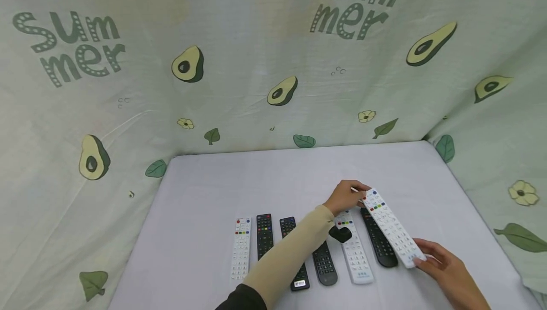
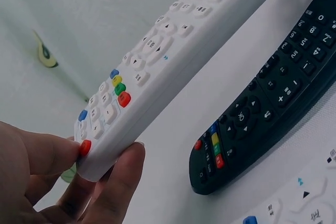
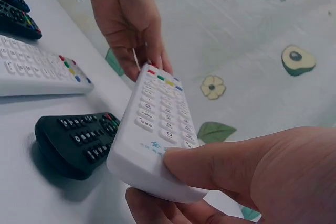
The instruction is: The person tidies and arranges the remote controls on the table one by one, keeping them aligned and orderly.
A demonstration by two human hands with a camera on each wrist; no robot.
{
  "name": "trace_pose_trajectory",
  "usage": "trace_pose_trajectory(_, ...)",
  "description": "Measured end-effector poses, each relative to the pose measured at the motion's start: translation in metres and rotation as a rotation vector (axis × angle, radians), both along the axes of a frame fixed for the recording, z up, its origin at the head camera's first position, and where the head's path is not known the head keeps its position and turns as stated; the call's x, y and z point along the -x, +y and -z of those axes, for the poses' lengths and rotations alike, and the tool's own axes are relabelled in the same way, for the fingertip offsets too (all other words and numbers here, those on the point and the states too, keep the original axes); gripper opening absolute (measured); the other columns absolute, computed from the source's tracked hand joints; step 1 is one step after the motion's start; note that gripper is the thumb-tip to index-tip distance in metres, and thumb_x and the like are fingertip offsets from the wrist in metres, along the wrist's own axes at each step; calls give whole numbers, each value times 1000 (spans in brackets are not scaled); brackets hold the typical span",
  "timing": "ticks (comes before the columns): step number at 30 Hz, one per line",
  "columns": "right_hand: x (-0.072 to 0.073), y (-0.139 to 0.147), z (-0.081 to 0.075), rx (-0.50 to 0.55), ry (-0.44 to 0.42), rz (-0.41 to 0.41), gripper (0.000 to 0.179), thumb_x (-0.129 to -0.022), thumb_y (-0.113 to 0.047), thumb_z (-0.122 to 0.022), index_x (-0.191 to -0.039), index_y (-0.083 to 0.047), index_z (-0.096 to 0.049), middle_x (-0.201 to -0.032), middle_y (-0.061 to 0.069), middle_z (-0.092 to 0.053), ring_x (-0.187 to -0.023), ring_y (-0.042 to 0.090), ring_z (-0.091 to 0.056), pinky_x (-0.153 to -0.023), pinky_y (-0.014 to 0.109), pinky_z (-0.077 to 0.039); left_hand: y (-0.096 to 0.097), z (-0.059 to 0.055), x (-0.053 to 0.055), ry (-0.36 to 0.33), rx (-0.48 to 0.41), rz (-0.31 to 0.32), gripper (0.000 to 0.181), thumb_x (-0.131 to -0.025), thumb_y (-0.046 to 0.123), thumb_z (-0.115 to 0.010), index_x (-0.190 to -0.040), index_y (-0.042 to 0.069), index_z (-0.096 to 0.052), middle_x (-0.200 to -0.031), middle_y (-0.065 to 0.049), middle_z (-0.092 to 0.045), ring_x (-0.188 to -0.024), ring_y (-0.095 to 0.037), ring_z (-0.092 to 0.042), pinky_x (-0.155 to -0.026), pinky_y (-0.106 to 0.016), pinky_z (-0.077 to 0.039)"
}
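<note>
A white remote control (image 1: 395, 229) with coloured buttons is held raised at a slant between both hands at the right end of a row of remotes. My left hand (image 1: 347, 196) pinches its far end, thumb by the red button and fingers beneath in the left wrist view. At the near end my right hand (image 1: 446, 269) grips it, thumb (image 3: 210, 163) on the top face and fingers underneath. Just left of it lies a black remote (image 1: 378, 241), partly covered by the raised one in the head view. Beside that is another white remote (image 1: 355, 253).
Further left on the white table (image 1: 192, 253) lie a grey-ended black remote (image 1: 325, 265), two more black remotes and a white remote (image 1: 240, 248). The left forearm (image 1: 290, 258) crosses above several of them. An avocado-print cloth (image 1: 239, 30) hangs around the table.
</note>
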State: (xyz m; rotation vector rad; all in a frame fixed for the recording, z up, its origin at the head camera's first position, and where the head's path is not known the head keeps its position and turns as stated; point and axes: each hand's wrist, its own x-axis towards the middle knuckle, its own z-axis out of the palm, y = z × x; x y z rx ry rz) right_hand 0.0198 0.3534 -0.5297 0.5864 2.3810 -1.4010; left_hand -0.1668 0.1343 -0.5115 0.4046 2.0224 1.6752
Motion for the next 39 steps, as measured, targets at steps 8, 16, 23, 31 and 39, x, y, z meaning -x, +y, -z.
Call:
trace_pose_trajectory(8,-3,8,2,-50,-39,-51,79,-100,-26,-75,-156,12,-34,-150,36,-48,-129,43,-57,-83,23,-58,16,4,-1,21,56,29,22,-104,1,-62,-119,2,-78,-97,2,-68,-77,-3,-63,-75,-27,-64)
trace_pose_trajectory(16,-5,17,7,-94,-9,-123,78,-100,-27,-76,-154,13,-37,-146,33,-54,-117,16,-65,-82,13,-52,29,8,0,105,144,77,20,-103,3,-65,-117,3,-79,-100,1,-72,-77,-1,-61,-69,-16,-55)
trace_pose_trajectory(23,-8,22,13,-88,-17,-104,78,-99,-20,-76,-155,14,-34,-142,32,-56,-109,8,-63,-81,16,-54,44,10,0,185,211,118,20,-102,5,-66,-116,8,-80,-100,4,-73,-76,1,-58,-67,-14,-52)
trace_pose_trajectory(31,-11,23,16,-65,19,-93,75,-97,-11,-77,-153,17,-35,-135,28,-61,-95,-6,-59,-81,20,-57,54,7,0,247,274,152,21,-103,8,-66,-118,11,-80,-103,6,-73,-82,3,-57,-71,-11,-50)
trace_pose_trajectory(39,-10,24,19,-145,27,-117,76,-90,-5,-81,-149,18,-38,-127,29,-64,-98,16,-67,-76,22,-58,63,13,0,288,303,172,21,-103,9,-66,-118,13,-80,-103,8,-71,-85,3,-56,-78,-12,-48)
